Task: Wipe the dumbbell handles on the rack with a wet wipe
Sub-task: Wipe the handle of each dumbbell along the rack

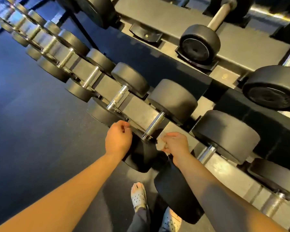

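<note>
The person stands over a two-tier dumbbell rack [137, 106], both bare forearms reaching down toward its lower tier. The right grip [174, 144] is clenched around a crumpled, pale wet wipe [159, 143], which bulges out on the thumb side. The wipe sits just beside the near end of a chrome dumbbell handle [154, 126]; whether it touches the metal cannot be told. That handle runs slantwise between a large black rear head [173, 100] and a front head [141, 156], which lies in shadow under both wrists. The left grip [118, 138] hovers on the other side of the same handle, seen from the back with its fingers curled under near the front rail. Whether they hold anything cannot be told. Further along the row to the left, a neighbouring handle [118, 97] shines between smaller heads, and more dumbbells trail off, blurred, toward the far corner. To the right, another handle [207, 153] shows beside the right forearm. On the upper tier [166, 17] a dumbbell [201, 44] rests in its cradle, its end face turned toward the camera. Below the arms lies the dark rubber floor [32, 123], where a foot in a pale perforated clog [138, 196] points toward the rack, with a second clog [172, 220] partly visible beside it.
</note>
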